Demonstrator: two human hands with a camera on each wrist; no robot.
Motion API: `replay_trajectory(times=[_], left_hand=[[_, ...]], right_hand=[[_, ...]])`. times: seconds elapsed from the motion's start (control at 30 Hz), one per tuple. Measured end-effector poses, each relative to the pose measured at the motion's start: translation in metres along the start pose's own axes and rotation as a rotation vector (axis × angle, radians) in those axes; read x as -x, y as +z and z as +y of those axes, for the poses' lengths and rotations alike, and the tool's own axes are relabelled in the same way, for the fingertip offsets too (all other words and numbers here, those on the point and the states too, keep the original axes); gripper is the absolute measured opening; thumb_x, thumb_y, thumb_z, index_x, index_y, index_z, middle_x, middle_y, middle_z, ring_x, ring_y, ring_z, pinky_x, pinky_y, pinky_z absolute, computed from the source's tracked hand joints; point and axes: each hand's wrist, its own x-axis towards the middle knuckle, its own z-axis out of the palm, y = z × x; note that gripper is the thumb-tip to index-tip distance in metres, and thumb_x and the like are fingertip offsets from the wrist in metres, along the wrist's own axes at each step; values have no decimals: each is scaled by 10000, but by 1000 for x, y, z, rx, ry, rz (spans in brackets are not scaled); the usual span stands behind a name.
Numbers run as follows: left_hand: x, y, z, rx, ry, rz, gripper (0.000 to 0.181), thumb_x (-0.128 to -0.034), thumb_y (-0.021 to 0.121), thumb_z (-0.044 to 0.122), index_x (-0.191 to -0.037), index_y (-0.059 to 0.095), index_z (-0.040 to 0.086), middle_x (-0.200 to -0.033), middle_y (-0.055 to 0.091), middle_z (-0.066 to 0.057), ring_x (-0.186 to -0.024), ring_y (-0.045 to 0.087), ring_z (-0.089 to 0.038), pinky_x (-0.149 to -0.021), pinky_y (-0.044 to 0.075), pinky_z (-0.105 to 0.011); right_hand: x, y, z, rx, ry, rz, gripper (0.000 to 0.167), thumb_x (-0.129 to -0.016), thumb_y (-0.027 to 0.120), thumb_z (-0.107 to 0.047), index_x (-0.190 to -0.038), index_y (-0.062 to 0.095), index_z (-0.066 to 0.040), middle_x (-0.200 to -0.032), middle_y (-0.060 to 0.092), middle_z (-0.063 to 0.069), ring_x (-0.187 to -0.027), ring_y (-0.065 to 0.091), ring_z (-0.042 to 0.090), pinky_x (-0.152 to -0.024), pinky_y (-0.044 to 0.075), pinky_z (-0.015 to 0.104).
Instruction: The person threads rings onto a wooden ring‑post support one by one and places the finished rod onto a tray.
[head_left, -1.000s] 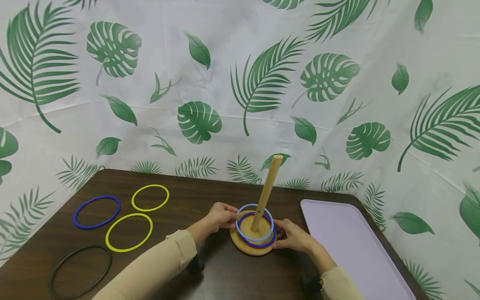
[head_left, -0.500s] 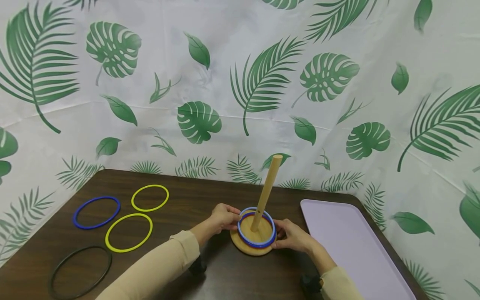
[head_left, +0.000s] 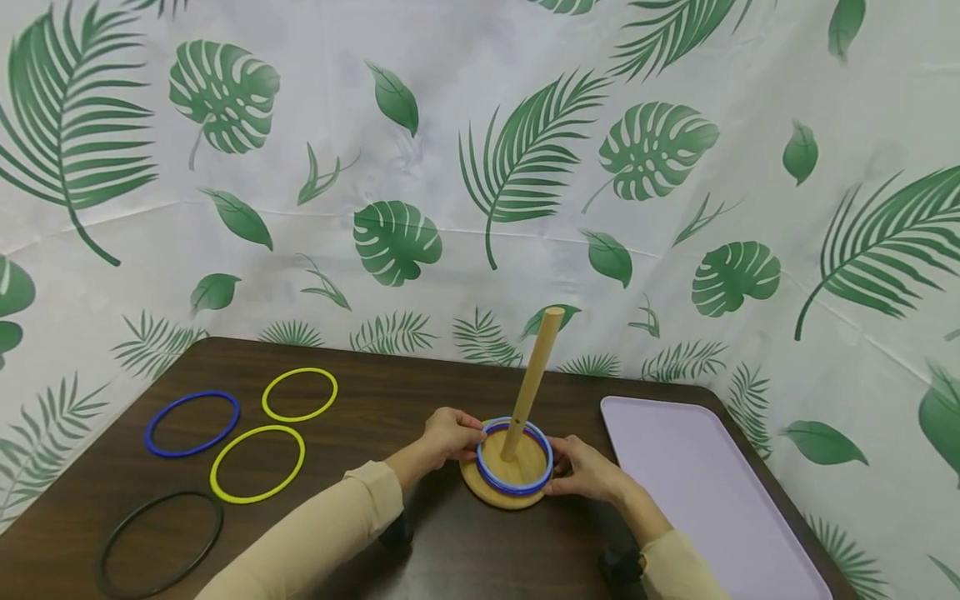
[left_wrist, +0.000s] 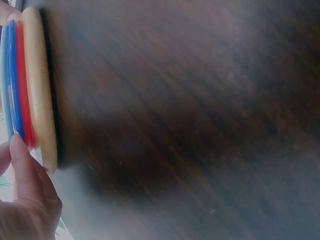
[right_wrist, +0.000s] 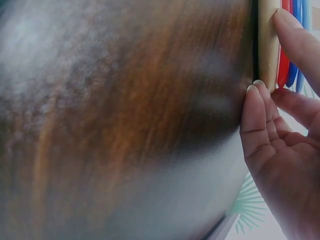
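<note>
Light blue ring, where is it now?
In the left wrist view, the light blue ring is far left, beside a blue ring; in the head view, it circles the peg, right of centre, between the left hand and right hand.

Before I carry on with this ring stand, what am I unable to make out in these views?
- Red ring: head view, mostly hidden beneath the light blue ring and dark blue ring.
- Wooden peg: both wrist views, out of frame.
- Left hand: left wrist view, cut off by the picture's edge.
- Tabletop grain: both wrist views, blurred.
- Lavender tray: head view, near end cut off below.
</note>
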Motion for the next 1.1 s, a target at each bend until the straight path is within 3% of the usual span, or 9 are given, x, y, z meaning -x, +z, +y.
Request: replay_trajectory(times=[0.37,0.8,1.1], left_hand=[[-1,-3,-1,-48,22,-7,178,-791,684,-35,-964,659,-71,-804,630,-87,-562,609,-74,-579,578,-253],[5,-8,-3,-17,29,-37,219,-818,674,-13,-1022,644,-87,-862,672,-128,-658,652,-118,-641,589,-294],[10,-25,-6,-52,91,-95,219,-839,656,16,-1030,632,-87,-880,665,-122,-737,655,-174,-703,589,-350]], right_hand=[[-4,-1,0,-6,-2,-14,636,-724,809,-221,-1222,543,70,-896,578,42,-824,529,103,-723,476,212],[-4,2,0,2,-16,-16,643,-724,808,-222,-1228,542,74,-870,574,12,-805,514,80,-711,455,210],[-2,1,1,-9,-66,-8,609,-734,800,-180,-1204,534,102,-896,609,79,-792,544,66,-707,488,216]])
